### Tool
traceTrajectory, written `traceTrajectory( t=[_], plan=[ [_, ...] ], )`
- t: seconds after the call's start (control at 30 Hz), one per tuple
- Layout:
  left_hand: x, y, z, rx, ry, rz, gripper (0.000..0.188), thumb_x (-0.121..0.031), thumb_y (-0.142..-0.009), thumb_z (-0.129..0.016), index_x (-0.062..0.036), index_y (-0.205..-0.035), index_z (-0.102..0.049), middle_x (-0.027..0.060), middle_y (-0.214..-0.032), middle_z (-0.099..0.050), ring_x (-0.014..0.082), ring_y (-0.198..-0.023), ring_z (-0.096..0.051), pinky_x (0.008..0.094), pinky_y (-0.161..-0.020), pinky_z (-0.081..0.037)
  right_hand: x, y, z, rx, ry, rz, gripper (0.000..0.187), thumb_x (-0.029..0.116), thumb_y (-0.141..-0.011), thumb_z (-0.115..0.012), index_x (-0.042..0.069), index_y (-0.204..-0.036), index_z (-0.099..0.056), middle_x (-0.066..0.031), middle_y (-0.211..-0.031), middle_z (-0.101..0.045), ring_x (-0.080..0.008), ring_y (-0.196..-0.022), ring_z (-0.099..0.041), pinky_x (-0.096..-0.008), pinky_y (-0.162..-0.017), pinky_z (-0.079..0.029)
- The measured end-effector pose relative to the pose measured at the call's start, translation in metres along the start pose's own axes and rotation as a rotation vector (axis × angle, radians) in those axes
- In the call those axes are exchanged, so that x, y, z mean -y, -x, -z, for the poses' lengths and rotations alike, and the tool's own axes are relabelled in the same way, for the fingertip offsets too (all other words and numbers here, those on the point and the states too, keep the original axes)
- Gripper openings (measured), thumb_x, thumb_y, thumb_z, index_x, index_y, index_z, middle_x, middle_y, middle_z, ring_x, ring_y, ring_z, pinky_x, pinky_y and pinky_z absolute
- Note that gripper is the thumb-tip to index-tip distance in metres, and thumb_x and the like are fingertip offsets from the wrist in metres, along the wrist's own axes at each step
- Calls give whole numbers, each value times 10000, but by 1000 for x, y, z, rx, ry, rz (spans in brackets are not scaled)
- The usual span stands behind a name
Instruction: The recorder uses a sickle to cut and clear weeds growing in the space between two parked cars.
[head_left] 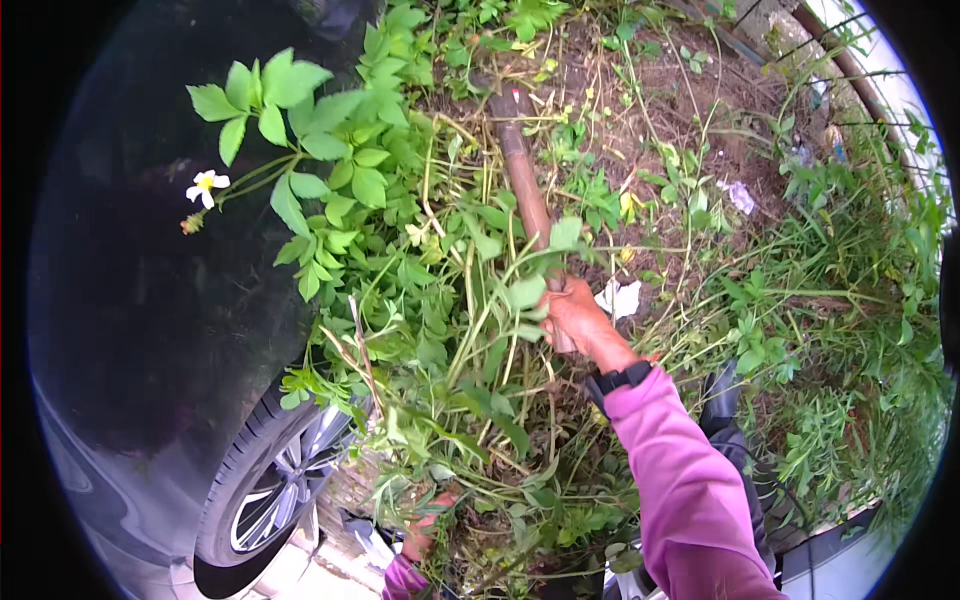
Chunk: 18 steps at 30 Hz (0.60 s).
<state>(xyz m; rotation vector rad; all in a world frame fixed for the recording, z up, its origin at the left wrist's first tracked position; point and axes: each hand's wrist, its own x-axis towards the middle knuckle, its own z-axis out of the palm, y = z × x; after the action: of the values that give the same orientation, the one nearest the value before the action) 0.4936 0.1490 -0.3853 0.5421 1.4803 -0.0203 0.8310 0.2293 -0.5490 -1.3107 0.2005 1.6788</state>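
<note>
My right hand (577,318), in a pink sleeve with a dark band at the wrist, is closed around the lower end of a wooden tool handle (524,185). The handle slants away from me, up and slightly left, over the weeds. At its far end a dark head (490,82) is partly covered by stems, so its shape is unclear. Lower down, near the bottom edge, my left hand (428,525) is among leafy weed stems (405,455). Its fingers look curled around them, though leaves cover part of the hand.
On the left stands a dark car (150,260), its wheel (285,480) close to the weeds. A white-flowered plant (208,186) leans over its side. Bare soil (690,130) with dry stalks, white litter (620,298) and grass (850,270) lie right. A pale wall edge (900,60) curves beyond.
</note>
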Motion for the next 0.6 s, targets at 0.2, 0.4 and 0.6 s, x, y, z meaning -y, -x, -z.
traceTrajectory(
  t=[0.2,0.4,0.6],
  plan=[
    [52,5,83,8,-140,-64,404,-262,-766,-520,8,-1066,-497,94,-1077,-513,210,-1016,-465,317,-910,-325,-60,119,51,63,33,-153,118,20,-681,-485,12,-787,-433,-26,-496,-434,-109,-361,-428,-245,-336,-371],
    [30,-3,22,151,-145,-368,372,-259,-763,-546,-6,-1036,-522,70,-1030,-530,200,-995,-472,306,-886,-349,-21,78,33,52,-215,-6,102,12,-696,-487,21,-762,-410,-15,-524,-424,-105,-402,-439,-241,-342,-382],
    [28,-8,26,66,9,-164,423,-322,-748,-558,-1,-1019,-513,67,-1020,-517,192,-925,-483,296,-858,-351,-19,31,-9,-87,-394,139,56,31,-713,-476,21,-705,-421,-20,-515,-440,-106,-381,-429,-243,-332,-380]
  ],
)
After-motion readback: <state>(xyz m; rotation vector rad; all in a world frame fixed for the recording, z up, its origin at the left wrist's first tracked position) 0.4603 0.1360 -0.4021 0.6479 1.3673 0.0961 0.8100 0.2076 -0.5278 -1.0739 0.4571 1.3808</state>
